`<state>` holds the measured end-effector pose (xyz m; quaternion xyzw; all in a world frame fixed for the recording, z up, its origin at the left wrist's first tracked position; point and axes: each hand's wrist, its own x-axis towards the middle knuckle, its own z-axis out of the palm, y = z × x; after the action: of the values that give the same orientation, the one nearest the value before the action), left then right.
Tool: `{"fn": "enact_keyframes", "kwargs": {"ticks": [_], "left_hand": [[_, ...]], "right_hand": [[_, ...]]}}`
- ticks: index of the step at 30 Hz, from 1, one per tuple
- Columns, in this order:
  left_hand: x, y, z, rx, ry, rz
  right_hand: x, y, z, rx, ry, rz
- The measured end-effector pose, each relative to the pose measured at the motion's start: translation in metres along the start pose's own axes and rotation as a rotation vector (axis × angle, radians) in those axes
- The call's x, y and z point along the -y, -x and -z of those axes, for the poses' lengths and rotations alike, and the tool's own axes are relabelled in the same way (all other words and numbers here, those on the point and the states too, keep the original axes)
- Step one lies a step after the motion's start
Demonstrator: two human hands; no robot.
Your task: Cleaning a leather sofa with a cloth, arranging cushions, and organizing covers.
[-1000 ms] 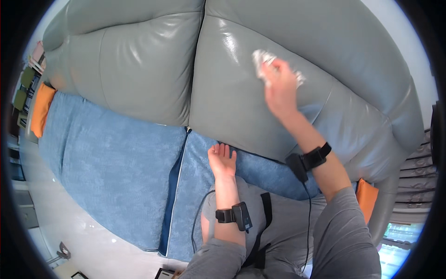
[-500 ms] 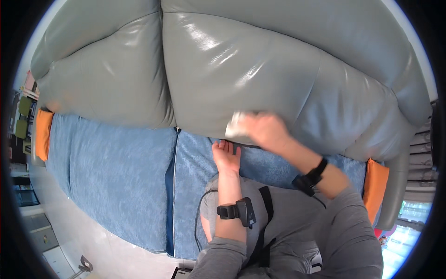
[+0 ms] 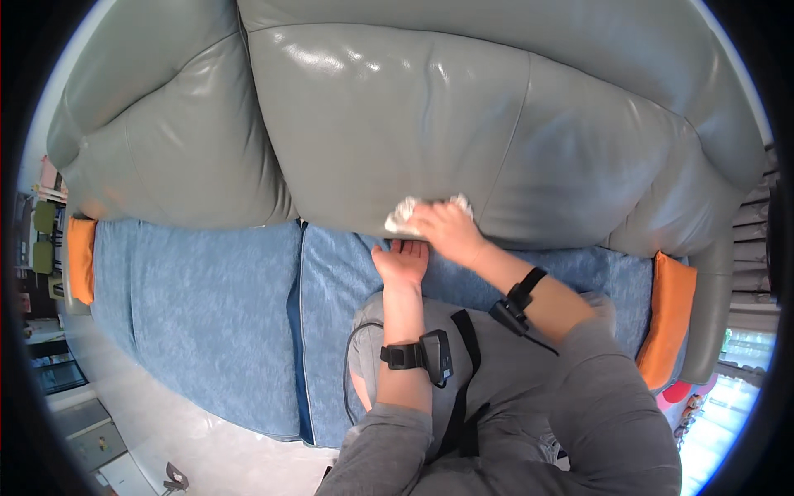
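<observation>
A crumpled white cloth or tissue (image 3: pixel 405 217) is pressed against the lower part of the grey leather sofa backrest (image 3: pixel 372 124). My right hand (image 3: pixel 451 231) lies over it with the fingers on it, and bits of white show on both sides. Just below, my left hand (image 3: pixel 402 263) rests palm up on the blue seat cover (image 3: pixel 215 314), its fingertips at the backrest's bottom edge and partly hidden there. Nothing shows in that palm. Each wrist wears a black strapped device, the left one (image 3: pixel 434 358) with a cable.
Orange cushions stand at both ends of the sofa, the right one (image 3: pixel 668 318) and the left one (image 3: pixel 82 260). A seam (image 3: pixel 299 331) splits the seat covers. Pale floor (image 3: pixel 198 422) shows at lower left, with cabinets beyond. A bright window (image 3: pixel 719 438) is at lower right.
My right hand has come slightly left with the white cloth, and it is less blurred. The backrest in front now shows creases. My left hand stays at the backrest's lower edge.
</observation>
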<state>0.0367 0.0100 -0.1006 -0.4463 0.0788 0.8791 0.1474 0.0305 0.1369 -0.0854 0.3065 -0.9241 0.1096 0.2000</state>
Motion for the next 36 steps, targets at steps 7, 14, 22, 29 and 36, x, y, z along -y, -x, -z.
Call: {"fn": "enact_keyframes", "kwargs": {"ticks": [7, 14, 22, 29, 36], "left_hand": [[-0.001, -0.009, 0.019, 0.078, 0.035, 0.047], [0.010, -0.001, 0.011, -0.054, -0.133, -0.141], [0.007, 0.000, 0.011, -0.055, -0.041, -0.035], [0.003, -0.004, 0.021, 0.178, 0.266, 0.084], [-0.007, -0.001, 0.016, -0.125, -0.005, 0.118]], "right_hand": [[0.015, 0.023, 0.015, 0.230, -0.003, 0.073], [-0.066, -0.100, 0.162, -0.615, 0.210, -0.068], [-0.009, -0.120, 0.046, -0.300, 0.036, -0.045], [0.033, -0.033, -0.053, 0.162, 0.143, 0.365], [-0.004, 0.052, -0.012, 0.331, 0.132, 0.096]]}}
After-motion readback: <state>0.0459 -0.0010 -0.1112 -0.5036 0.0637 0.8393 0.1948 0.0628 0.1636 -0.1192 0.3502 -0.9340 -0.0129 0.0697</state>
